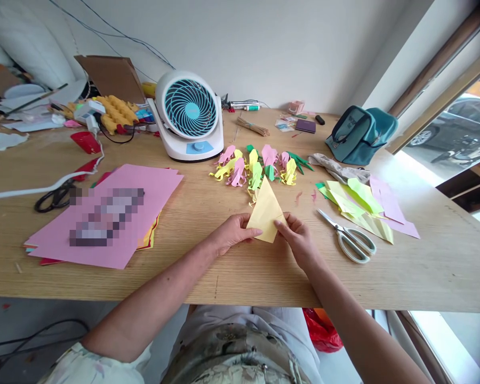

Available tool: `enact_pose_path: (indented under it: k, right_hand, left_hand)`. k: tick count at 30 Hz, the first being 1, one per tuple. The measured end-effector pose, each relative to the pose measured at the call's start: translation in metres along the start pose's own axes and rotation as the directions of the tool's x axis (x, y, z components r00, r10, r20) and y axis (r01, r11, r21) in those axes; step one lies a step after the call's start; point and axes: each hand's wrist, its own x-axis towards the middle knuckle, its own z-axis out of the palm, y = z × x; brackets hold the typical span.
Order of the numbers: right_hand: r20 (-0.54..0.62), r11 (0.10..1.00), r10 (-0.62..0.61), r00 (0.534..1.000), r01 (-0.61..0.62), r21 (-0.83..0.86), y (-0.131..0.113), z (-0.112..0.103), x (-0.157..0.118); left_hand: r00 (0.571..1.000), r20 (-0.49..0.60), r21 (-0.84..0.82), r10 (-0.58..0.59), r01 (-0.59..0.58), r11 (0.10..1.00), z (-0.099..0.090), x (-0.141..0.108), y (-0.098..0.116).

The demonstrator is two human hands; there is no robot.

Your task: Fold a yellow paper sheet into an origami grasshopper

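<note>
A folded sheet of yellow paper (265, 212), pointed at its far end, is held over the near middle of the table. My left hand (237, 233) pinches its left lower edge, thumb on top. On the right lower edge, my right hand (295, 234) grips it between thumb and fingers. Just beyond the paper's tip lies a cluster of cut and folded paper pieces (237, 172) in pink, yellow and green, with curled strips. White-handled scissors (354, 242) lie right of my right hand, blades slightly apart.
Pink paper sheets (152, 213) are stacked on the left. Yellow, green and pink offcuts (360, 205) lie right, near a crumpled cloth (338, 169). Behind stand a white fan (192, 114) and a teal bag (358, 133). A white cable (44, 191) crosses the left side.
</note>
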Motion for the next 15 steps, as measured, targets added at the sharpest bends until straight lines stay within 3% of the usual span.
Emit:
enact_pose_path:
  k: [3,6,15]
  right_hand:
    - [0.035,1.000,0.023,0.999,-0.023,0.001,0.0015,-0.0008,-0.0011]
    - [0.081,0.999,0.035,0.996,-0.033,-0.028,0.0043,-0.0013,-0.0017]
    - [0.127,0.992,0.029,0.991,-0.013,-0.129,0.0051,-0.0002,-0.0019]
  left_hand:
    - [0.997,0.024,-0.061,0.072,-0.071,0.996,0.0002,0.0010,0.0012]
    - [0.989,-0.029,-0.123,0.147,-0.149,0.981,-0.0009,0.0020,0.0023]
    - [0.978,-0.144,-0.081,0.152,-0.164,0.983,0.0014,0.0018,-0.0005]
